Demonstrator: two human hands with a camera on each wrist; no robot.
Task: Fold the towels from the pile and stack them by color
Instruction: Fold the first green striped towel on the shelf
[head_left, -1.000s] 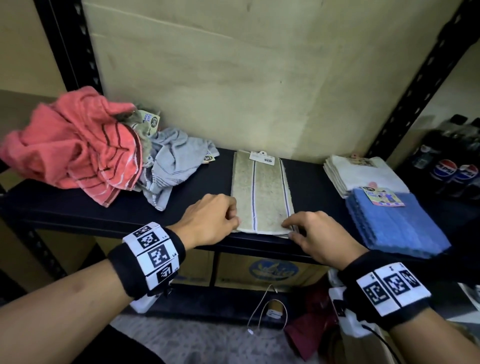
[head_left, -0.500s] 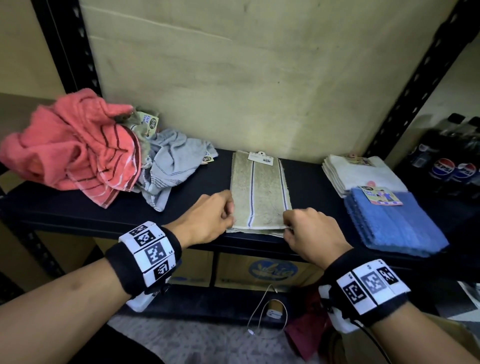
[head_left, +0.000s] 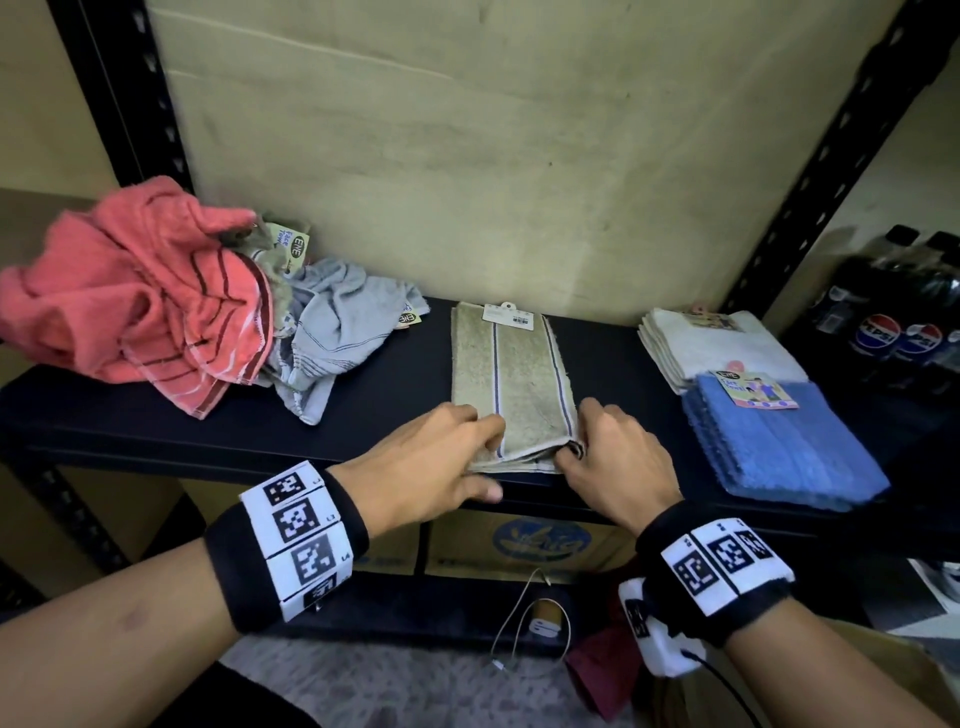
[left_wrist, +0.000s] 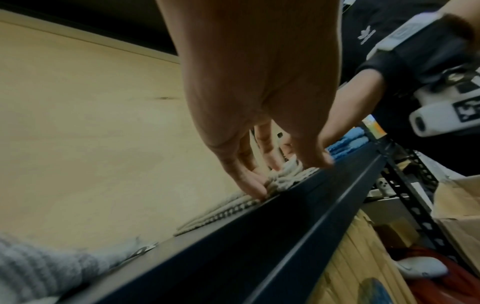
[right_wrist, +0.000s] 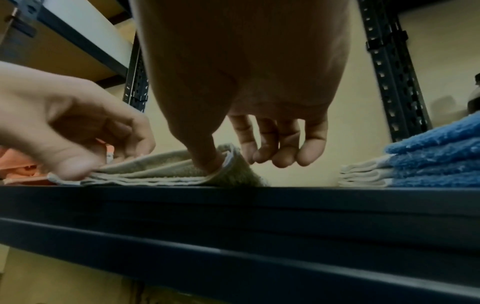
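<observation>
An olive towel (head_left: 511, 384) with blue stripes lies folded lengthwise on the black shelf (head_left: 363, 415), a paper tag at its far end. My left hand (head_left: 491, 457) pinches its near-left corner, fingers on top and thumb at the front edge. In the left wrist view the left hand (left_wrist: 285, 174) bunches the cloth at the shelf lip. My right hand (head_left: 576, 431) grips the near-right corner. In the right wrist view the right hand (right_wrist: 239, 160) has its thumb tucked into the raised fold of the towel (right_wrist: 155, 170).
A loose pile at the shelf's left holds a red striped towel (head_left: 140, 306) and a grey one (head_left: 332, 332). Folded white towels (head_left: 722, 348) and folded blue towels (head_left: 779, 447) sit at the right. Soda bottles (head_left: 893, 322) stand beyond them. Cardboard boxes (head_left: 519, 540) are below.
Both hands have closed in on the towel's near corners. The right thumb has slid under the near-right corner, which now curls up. The left fingers now lie over the near-left corner.
</observation>
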